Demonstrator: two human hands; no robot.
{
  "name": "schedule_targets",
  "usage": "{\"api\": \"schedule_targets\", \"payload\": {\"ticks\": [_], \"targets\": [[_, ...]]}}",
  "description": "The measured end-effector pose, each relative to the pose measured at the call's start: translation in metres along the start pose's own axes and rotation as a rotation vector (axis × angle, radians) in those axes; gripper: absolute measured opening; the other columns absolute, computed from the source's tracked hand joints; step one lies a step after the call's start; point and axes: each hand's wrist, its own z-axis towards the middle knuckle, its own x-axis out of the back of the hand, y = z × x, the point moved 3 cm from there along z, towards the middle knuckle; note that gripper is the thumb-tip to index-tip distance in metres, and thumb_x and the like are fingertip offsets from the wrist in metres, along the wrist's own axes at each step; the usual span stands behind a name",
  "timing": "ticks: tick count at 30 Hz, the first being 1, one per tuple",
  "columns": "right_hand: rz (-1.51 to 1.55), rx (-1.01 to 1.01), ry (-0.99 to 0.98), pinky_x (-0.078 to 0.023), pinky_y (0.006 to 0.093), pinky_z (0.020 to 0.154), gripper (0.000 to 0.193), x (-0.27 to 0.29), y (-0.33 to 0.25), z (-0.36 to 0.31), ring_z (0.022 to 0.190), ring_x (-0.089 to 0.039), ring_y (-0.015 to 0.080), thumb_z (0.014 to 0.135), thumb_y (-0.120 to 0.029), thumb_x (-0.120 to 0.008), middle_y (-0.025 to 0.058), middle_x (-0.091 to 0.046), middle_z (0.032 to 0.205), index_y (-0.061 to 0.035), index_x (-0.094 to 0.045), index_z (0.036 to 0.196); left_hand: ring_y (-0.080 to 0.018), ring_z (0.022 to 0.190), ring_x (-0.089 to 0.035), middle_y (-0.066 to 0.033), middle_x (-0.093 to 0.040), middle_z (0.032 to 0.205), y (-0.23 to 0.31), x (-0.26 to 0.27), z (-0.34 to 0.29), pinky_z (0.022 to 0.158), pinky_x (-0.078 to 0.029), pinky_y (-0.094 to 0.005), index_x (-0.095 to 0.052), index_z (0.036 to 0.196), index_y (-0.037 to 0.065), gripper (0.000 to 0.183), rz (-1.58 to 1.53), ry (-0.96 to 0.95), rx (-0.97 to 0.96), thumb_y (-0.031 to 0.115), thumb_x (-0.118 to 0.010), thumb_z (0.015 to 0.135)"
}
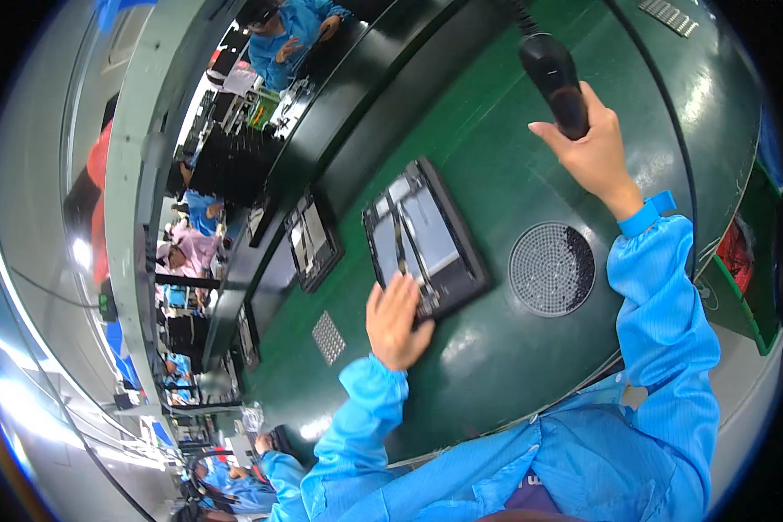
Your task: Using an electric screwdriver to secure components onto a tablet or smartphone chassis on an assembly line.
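Observation:
My right hand [593, 161] is raised at the upper right, closed round the lower end of a black electric screwdriver [550, 74]; its tip is hidden. A coiled cord runs up from the tool. In front of me an opened tablet [422, 230] lies at a slant in a black frame, its pale battery and inner parts showing. My left hand [398, 322] rests on the tablet's near left corner, fingers stretched out and thumb apart, gripping nothing. Right of the tablet sits a round perforated dish [531, 278] with many tiny black screws gathered along its right side.
A second opened tablet [313, 239] lies farther left on the green table [487, 383], beside a dark shelf. A small dotted sheet [328, 337] lies near it, another strip [668, 17] at far right. A black cable [670, 104] crosses the right side. Co-workers in blue sit leftward.

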Motion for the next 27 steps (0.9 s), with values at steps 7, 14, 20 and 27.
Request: {"api": "schedule_targets", "payload": {"ticks": [7, 14, 20, 27], "targets": [[-0.075, 0.067, -0.01, -0.038, 0.0288, 0.047, 0.039, -0.013, -0.019, -0.002, 0.05, -0.039, 0.0144, 0.067, -0.014, -0.078, 0.0039, -0.043, 0.057, -0.0024, -0.054, 0.095, -0.0322, 0.11, -0.057, -0.014, -0.063, 0.109, 0.075, 0.014, -0.098, 0.099, -0.03, -0.0545, -0.061, 0.098, 0.001, 0.051, -0.201, 0.064, -0.035, 0.022, -0.082, 0.056], [-0.106, -0.029, 0.008, -0.038, 0.0285, 0.049, 0.035, -0.016, -0.016, -0.02, 0.051, -0.042, 0.0129, 0.068, -0.013, -0.077, 0.0033, -0.045, 0.058, -0.0013, -0.052, 0.089, -0.0297, 0.111, -0.056, -0.0137, -0.063, 0.109, 0.093, 0.011, -0.116, 0.097, -0.033, -0.0507, -0.063, 0.097, 0.0, 0.048, -0.375, 0.095, 0.046, 0.025, -0.082, 0.061], [-0.095, -0.018, 0.045, -0.04, 0.0275, 0.05, 0.036, -0.02, -0.008, -0.024, 0.053, -0.044, 0.0123, 0.068, -0.014, -0.078, 0.0024, -0.046, 0.059, -0.0023, -0.054, 0.093, -0.0292, 0.113, -0.055, -0.0134, -0.062, 0.11, 0.095, 0.001, -0.109, 0.097, -0.034, -0.0476, -0.062, 0.099, -0.001, 0.047, -0.418, 0.091, 0.071, 0.023, -0.08, 0.063], [0.225, -0.067, -0.06, -0.041, 0.0222, 0.044, 0.036, -0.026, -0.064, -0.033, 0.049, -0.054, 0.0087, 0.069, -0.009, -0.08, 0.0007, -0.057, 0.059, -0.0005, -0.054, 0.092, -0.0325, 0.114, -0.054, -0.016, -0.062, 0.109, 0.087, -0.005, -0.099, 0.097, -0.036, -0.0456, -0.062, 0.096, -0.004, 0.043, -0.433, 0.111, 0.082, 0.016, -0.079, 0.061]]}}
